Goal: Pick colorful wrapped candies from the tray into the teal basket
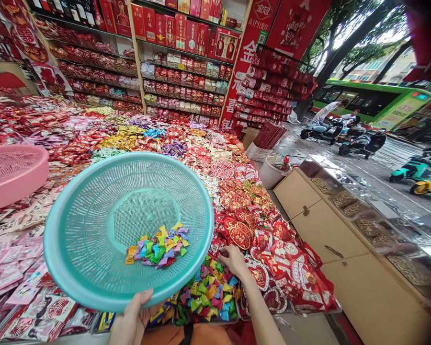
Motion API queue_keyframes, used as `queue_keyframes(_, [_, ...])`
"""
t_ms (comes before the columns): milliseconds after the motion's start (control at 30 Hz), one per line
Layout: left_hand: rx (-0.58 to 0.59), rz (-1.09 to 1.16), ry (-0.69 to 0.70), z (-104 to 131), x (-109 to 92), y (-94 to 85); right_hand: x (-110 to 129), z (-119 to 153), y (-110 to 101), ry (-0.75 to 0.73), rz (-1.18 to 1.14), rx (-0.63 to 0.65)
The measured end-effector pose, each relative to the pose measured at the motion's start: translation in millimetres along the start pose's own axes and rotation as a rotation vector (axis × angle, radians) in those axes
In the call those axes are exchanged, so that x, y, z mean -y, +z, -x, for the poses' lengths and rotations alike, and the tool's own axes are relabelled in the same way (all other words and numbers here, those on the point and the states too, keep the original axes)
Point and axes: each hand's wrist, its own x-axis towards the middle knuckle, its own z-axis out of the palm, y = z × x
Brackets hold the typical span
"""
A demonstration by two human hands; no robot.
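Note:
A large turquoise plastic sieve basket (79,230) is tilted towards me, its near rim gripped by my left hand (134,314). Small wrapped candies (160,247) in several bright colours lie in a heap low inside it. My right hand (233,261) is at the far right edge of a tray of the same kind of colourful candies (210,294), beside red heart-shaped packets (239,232). Its fingers are bent and partly turned away, so whether anything is between them is hidden. The basket's rim covers part of the candy tray.
A pink basket (17,167) stands at the left on the candy-covered display. Shelves of red boxes and bags (187,72) line the back. At right are wooden cabinets (326,235) topped with bins of nuts, a white bucket (271,172), parked scooters (362,143) and a green bus (377,103).

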Motion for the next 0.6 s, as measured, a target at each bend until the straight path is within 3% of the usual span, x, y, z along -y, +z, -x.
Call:
queue_keyframes(333, [-0.028, 0.008, 0.039, 2, 0, 2.6, 1, -2, 0, -0.025, -0.043, -0.022])
queue_keyframes(600, [-0.031, -0.018, 0.057, 7, -2, 6.7, 3, 7, -17, -0.054, -0.143, -0.06])
